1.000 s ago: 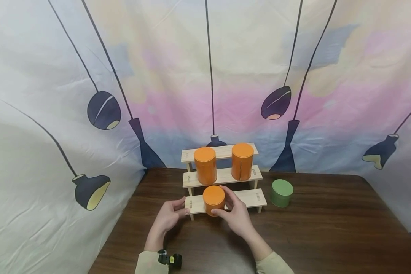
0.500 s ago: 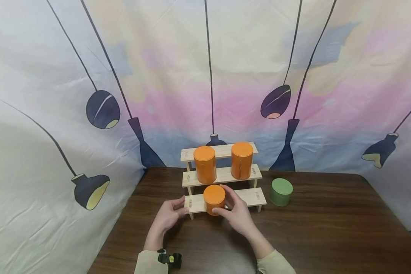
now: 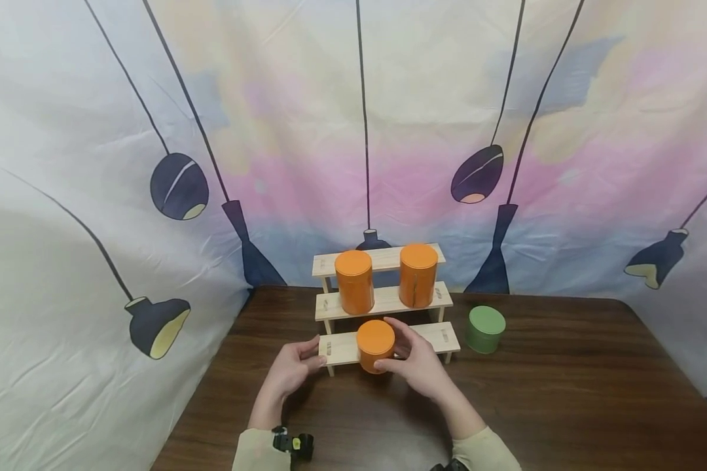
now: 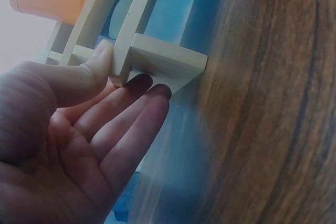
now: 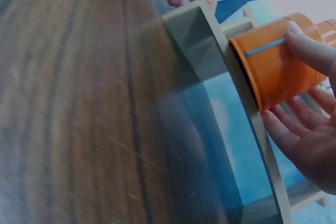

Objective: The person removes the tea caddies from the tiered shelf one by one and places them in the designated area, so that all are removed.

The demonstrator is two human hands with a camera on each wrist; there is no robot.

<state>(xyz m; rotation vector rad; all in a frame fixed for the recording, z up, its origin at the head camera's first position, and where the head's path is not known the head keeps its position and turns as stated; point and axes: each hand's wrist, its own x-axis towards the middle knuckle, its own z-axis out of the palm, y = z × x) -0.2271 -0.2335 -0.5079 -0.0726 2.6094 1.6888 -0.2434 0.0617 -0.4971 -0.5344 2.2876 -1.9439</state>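
A short orange tin (image 3: 376, 345) stands at the lowest step of a wooden three-step display stand (image 3: 427, 337), near its front edge. My right hand (image 3: 415, 366) holds this tin from the right, thumb in front and fingers behind; the right wrist view shows the orange tin (image 5: 278, 61) between thumb and fingers. At the stand's left end, my left hand (image 3: 291, 373) pinches the lowest plank. Up close in the left wrist view, the thumb of my left hand (image 4: 73, 129) lies on the plank (image 4: 122, 51) and its fingertips reach beneath.
Two taller orange tins, one left (image 3: 355, 282) and one right (image 3: 418, 276), stand on the middle step. A green tin (image 3: 486, 330) sits on the dark wooden table (image 3: 565, 392), right of the stand. A printed cloth (image 3: 424, 131) hangs behind.
The short orange tin has slid a little to the right along the lowest step, together with my right hand. My left hand has stayed at the stand's left end.
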